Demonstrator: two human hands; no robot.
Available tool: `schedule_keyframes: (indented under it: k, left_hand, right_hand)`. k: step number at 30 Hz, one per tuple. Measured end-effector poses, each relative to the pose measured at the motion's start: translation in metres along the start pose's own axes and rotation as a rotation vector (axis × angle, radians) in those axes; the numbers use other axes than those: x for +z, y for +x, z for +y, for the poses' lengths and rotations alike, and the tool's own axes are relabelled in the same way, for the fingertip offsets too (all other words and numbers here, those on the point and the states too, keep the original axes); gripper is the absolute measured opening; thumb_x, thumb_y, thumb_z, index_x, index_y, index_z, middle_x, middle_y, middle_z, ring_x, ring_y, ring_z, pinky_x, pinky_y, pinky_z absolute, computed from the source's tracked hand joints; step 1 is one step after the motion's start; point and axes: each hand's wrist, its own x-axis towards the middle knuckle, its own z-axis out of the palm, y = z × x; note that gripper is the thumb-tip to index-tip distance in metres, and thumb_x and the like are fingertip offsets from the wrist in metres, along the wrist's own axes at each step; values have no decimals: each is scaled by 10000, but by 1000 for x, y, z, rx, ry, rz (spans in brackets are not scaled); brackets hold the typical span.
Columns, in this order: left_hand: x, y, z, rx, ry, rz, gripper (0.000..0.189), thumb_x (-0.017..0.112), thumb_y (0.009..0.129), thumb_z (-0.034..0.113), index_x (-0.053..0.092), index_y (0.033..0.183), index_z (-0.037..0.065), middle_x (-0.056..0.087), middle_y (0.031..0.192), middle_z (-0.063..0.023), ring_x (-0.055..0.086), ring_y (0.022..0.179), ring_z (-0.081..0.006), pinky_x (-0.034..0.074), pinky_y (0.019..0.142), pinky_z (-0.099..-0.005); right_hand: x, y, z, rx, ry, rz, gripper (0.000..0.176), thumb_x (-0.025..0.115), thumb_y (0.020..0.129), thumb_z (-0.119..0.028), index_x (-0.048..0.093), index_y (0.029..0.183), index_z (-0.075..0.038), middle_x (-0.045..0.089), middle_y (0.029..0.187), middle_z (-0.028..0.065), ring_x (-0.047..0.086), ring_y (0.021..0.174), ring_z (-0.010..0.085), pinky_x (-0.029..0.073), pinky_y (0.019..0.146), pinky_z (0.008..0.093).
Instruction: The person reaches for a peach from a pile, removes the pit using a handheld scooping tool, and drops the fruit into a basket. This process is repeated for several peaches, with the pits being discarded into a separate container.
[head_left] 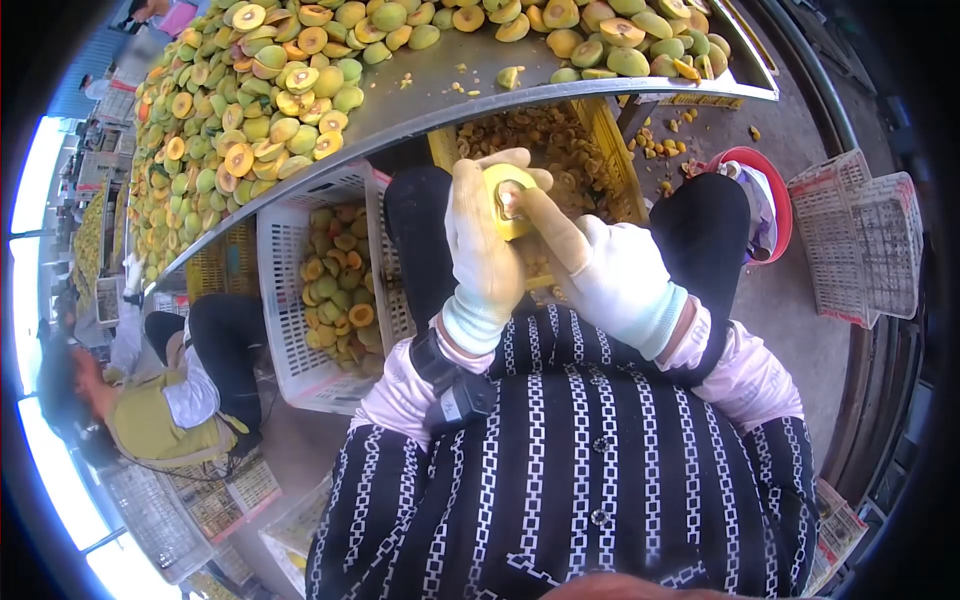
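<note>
A yellow-green fruit half (511, 222), cut face up with a brownish centre, is held over the yellow crate between my knees. My left hand (484, 235), in a white glove with yellowed fingers, is closed around its left side. From the right, my right hand (605, 265), gloved the same way, presses its fingers to the fruit's centre and edge. Whether a small tool is in the right hand cannot be made out. Below the hands, the yellow crate (625, 175) holds brownish-orange fruit scraps.
A metal table (440, 85) heaped with cut fruit spans the front. A white crate (285, 300) of fruit halves stands left, near a seated co-worker (170, 410). At right are a red basin (783, 200) and stacked pale crates (865, 235). Scraps lie on the floor.
</note>
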Motion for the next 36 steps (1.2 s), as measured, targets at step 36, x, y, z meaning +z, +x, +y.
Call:
schedule_keyframes:
  k: [36]
  left_hand:
    - [-1, 27, 1, -244, -100, -49, 449, 391, 987, 398, 583, 895, 3, 651, 842, -138, 659, 786, -265, 541, 734, -371]
  right_hand:
    - [29, 2, 11, 150, 500, -115, 235, 606, 812, -139, 469, 962, -22, 598, 660, 166, 621, 610, 359, 500, 531, 425]
